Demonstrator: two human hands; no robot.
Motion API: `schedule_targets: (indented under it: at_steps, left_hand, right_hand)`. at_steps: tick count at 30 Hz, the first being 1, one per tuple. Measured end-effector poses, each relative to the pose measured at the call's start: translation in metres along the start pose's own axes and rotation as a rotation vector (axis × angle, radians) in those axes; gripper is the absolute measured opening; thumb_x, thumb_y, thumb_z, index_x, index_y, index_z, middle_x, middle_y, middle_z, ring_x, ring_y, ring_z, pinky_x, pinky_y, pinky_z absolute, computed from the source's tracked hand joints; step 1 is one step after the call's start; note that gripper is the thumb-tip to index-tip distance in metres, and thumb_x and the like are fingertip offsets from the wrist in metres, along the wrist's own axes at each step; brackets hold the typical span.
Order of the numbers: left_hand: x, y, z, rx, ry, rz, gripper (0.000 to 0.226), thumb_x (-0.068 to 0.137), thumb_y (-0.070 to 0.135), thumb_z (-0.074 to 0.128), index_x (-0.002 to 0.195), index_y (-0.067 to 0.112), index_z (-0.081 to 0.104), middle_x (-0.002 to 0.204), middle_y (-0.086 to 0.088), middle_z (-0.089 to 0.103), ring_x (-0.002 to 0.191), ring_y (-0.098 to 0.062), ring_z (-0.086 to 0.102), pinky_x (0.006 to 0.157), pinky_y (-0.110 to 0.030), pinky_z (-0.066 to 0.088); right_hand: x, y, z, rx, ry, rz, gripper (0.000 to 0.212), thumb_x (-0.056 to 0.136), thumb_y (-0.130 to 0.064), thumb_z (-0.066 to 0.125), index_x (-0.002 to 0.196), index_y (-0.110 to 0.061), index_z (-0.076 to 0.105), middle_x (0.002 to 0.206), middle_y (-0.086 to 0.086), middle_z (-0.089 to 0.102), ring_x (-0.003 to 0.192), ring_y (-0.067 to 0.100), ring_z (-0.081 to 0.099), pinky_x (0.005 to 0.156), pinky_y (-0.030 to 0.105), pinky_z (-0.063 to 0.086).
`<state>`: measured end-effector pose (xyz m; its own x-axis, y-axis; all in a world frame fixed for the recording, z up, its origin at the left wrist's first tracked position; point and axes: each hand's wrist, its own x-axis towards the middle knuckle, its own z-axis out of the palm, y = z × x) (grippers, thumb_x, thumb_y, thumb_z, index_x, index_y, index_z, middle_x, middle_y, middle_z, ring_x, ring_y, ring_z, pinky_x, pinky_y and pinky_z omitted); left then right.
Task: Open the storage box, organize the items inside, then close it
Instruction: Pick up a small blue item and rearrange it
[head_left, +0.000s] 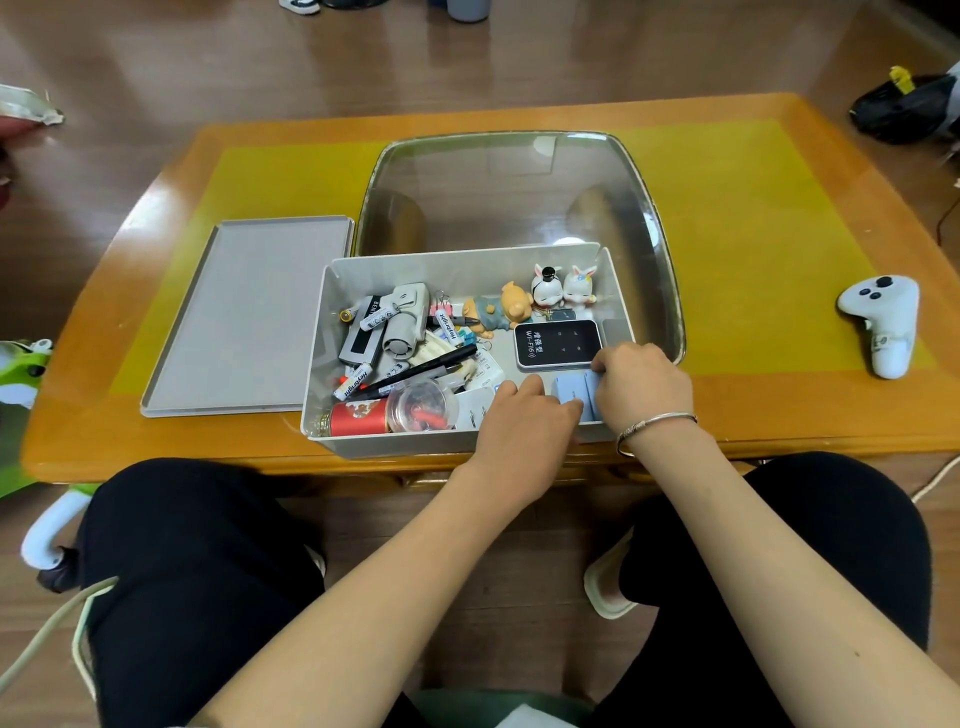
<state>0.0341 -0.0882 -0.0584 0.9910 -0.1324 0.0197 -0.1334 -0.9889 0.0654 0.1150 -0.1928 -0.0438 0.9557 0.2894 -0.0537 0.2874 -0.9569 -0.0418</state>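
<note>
the box (395, 441) sits open at the near edge of the table (779, 426), with its lid (249, 317) laid flat just left of it, presumably to free the inside for sorting. two pale blue packs (574, 392) are stood side by side in the near right corner. they are pinched by the right hand (641, 387), whose fingers curl over them, and steadied by the left hand (524, 421); whether the left grips them cannot be told. three figurines (545, 296) are grouped at the far right, apparently already sorted. at least four batteries (355, 380), two pens (415, 371) and one red can (358, 418) lie jumbled on the left.
</note>
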Motion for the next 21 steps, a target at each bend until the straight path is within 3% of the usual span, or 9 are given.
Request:
schedule_targets:
  at_steps: [18,21]
  left_hand:
    - [-0.002,-0.003,-0.002,-0.046,0.023,0.032,0.031,0.097,0.034,0.047,0.123,0.021,0.058,0.105,-0.005,0.069,0.107,-0.027,0.047,0.080,-0.038,0.031]
    - [-0.003,-0.002,-0.004,-0.051,0.035,0.037,0.030,0.097,0.034,0.049,0.121,0.019,0.058,0.104,-0.006,0.069,0.105,-0.027,0.048,0.080,-0.037,0.031]
  right_hand:
    - [-0.006,-0.005,-0.003,-0.049,-0.049,0.011,0.024,0.088,-0.020,0.051,0.109,-0.021,0.062,0.113,0.002,0.061,0.117,0.026,0.043,0.095,0.044,0.034]
    - [-0.011,-0.006,-0.006,-0.051,0.033,0.015,0.026,0.086,-0.017,0.049,0.106,-0.021,0.063,0.113,0.001,0.060,0.114,0.028,0.040,0.093,0.044,0.028]
